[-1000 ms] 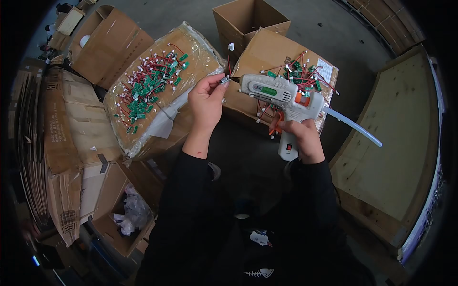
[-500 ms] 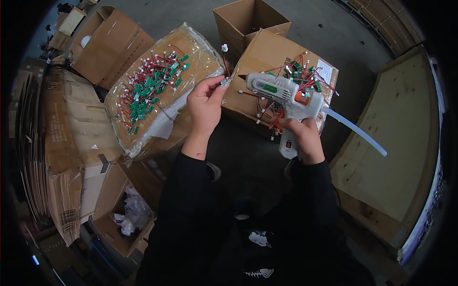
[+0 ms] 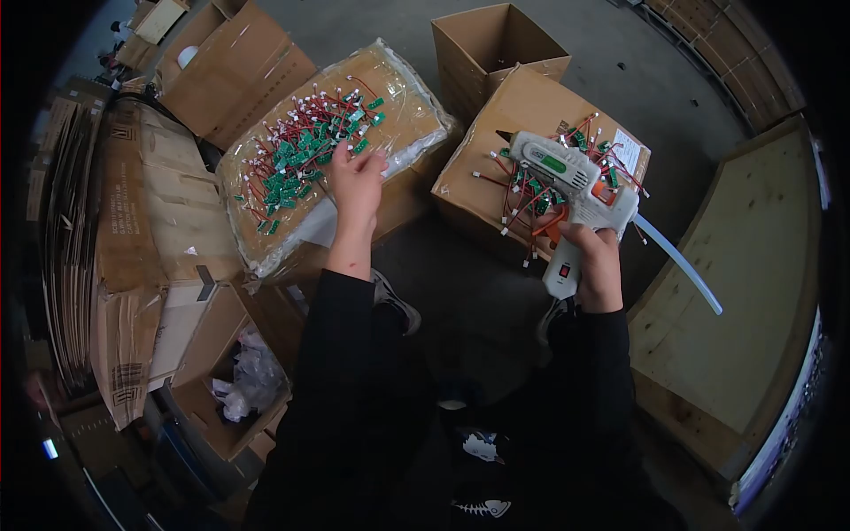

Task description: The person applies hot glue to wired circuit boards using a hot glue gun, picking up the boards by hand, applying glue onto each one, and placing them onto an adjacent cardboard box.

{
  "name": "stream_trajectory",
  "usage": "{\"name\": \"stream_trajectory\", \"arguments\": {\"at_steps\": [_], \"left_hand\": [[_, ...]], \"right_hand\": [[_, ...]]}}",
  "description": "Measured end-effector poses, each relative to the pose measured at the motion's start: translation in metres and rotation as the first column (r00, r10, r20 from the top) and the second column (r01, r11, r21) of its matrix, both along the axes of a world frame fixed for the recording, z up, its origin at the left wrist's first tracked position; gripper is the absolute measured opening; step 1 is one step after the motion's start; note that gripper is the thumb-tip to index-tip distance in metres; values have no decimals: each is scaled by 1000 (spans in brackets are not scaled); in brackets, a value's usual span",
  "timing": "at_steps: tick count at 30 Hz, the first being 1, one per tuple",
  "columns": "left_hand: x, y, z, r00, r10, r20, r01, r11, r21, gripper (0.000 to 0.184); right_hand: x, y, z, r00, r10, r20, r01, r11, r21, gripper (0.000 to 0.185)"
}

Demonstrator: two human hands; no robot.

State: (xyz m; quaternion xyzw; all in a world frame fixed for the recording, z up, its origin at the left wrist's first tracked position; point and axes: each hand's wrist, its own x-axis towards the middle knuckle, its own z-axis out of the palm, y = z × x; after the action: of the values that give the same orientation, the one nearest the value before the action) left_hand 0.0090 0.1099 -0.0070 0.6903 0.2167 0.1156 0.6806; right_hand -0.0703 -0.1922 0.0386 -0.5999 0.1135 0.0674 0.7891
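My left hand (image 3: 356, 188) is at the near edge of a heap of small green circuit boards (image 3: 301, 150) with red-and-black wires and white plugs. Its fingers are apart, and I see nothing held in them. In my right hand (image 3: 595, 261) is a white hot glue gun (image 3: 567, 190), gripped by its handle near the orange trigger. The dark nozzle points up and left, while a translucent glue stick (image 3: 680, 261) sticks out of the back. Beneath the gun, a second group of wired boards (image 3: 524, 190) lies on a carton, partly hidden by it.
The heap lies on a plastic-wrapped carton (image 3: 403, 84); the second group is on another carton (image 3: 482, 115). Behind stands an open box (image 3: 496, 80). At lower left, an open box (image 3: 190, 398) holds clear plastic bags (image 3: 252, 380). A wooden panel (image 3: 726, 257) leans at right.
My left hand has moved left to the heap and no longer holds the wired circuit board it pinched earlier. The glue gun has shifted slightly right relative to the carton, and the view has shifted.
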Motion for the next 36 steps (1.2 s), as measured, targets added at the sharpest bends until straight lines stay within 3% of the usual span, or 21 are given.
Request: {"name": "stream_trajectory", "arguments": {"at_steps": [1,2,5,8,9,11,12,19,21,23,25,28,32,34,35,36], "left_hand": [[-1,-9,-5,996,-53,69,50,997,55,59],[1,-13,-7,996,-68,63,64,997,53,59],[5,-29,-15,978,-158,135,144,984,108,31],[7,-54,-18,953,-251,169,221,959,180,25],[6,-63,-18,951,-261,169,231,956,179,25],[2,-84,-11,926,-364,104,298,871,391,23],[5,-92,-22,908,-382,171,291,870,398,24],[9,-146,-10,830,-514,215,321,757,570,25],[14,-160,-6,800,-585,136,369,657,657,25],[22,-172,-8,774,-613,161,319,596,736,24],[25,-183,-10,785,-605,130,190,436,880,23],[28,-186,-11,772,-636,-4,285,341,896,24],[25,-189,-6,731,-678,78,223,345,912,27],[22,-188,-5,718,-694,51,539,601,590,28],[22,-187,-4,718,-695,49,540,600,590,28],[22,-186,-2,733,-664,148,546,704,454,28]], "right_hand": [[2,-3,0,999,-13,33,12,1000,22,43],[3,-6,0,998,-33,63,30,999,43,43],[2,-18,11,991,-96,88,88,992,93,43],[1,-31,12,977,-174,125,155,977,147,45],[2,-36,10,963,-211,170,175,964,201,44],[0,-46,11,959,-233,158,201,960,197,46],[-2,-50,11,958,-248,146,218,956,194,48],[-16,-84,13,951,-283,128,259,950,173,45],[-20,-94,7,952,-289,105,269,948,170,43],[-22,-100,8,950,-296,103,272,942,199,42],[-25,-102,11,948,-303,99,276,934,226,41],[-26,-104,18,947,-308,95,275,927,256,39],[-25,-109,19,953,-289,92,261,936,237,48],[-25,-107,22,951,-290,105,258,935,245,50],[-25,-107,21,951,-291,102,259,934,246,50],[-24,-107,20,953,-284,109,253,938,236,51]]}}
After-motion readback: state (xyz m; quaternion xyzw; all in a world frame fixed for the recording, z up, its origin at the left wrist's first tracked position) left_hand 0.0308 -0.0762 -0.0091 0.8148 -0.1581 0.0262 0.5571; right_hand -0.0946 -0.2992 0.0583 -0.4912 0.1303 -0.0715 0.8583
